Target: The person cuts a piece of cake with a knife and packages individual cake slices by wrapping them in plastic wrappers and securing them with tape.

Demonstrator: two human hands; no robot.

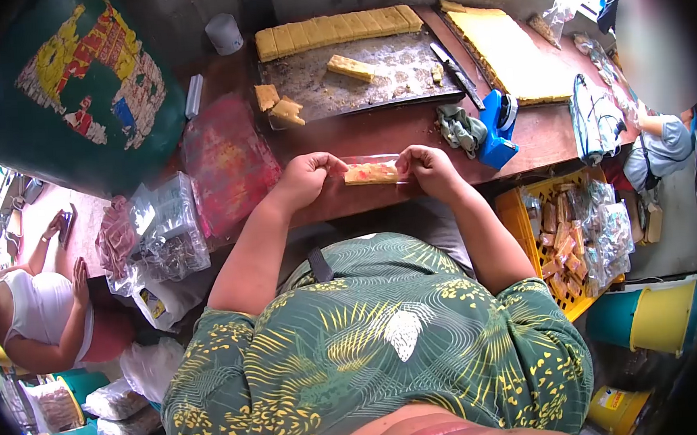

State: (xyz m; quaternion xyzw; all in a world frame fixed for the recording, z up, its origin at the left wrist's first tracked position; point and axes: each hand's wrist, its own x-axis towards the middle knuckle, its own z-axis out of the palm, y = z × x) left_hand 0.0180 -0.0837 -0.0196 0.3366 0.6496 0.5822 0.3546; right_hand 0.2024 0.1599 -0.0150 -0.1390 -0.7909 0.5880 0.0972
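Note:
A slice of yellow cake in a clear plastic wrapper with red print (pixel 371 173) is held level above the table's front edge. My left hand (pixel 311 176) pinches the wrapper's left end, and my right hand (pixel 430 170) pinches its right end. Beyond them a dark baking tray (pixel 403 68) carries a row of cut cake slices (pixel 335 31), one loose slice (pixel 350 68) and some broken pieces (pixel 280 107). A knife (pixel 456 74) lies along the tray's right edge. Nearest my right hand are a grey-green cloth (pixel 462 127) and a blue tape dispenser (pixel 498 130).
A second slab of cake (pixel 511 52) lies at the back right. Wrapped slices fill a yellow crate (pixel 518 222) at my right. Red-printed plastic (pixel 228 165) and clear bags (pixel 167 222) lie left, by a big green drum (pixel 72 83). A person in white (pixel 44 307) sits at far left.

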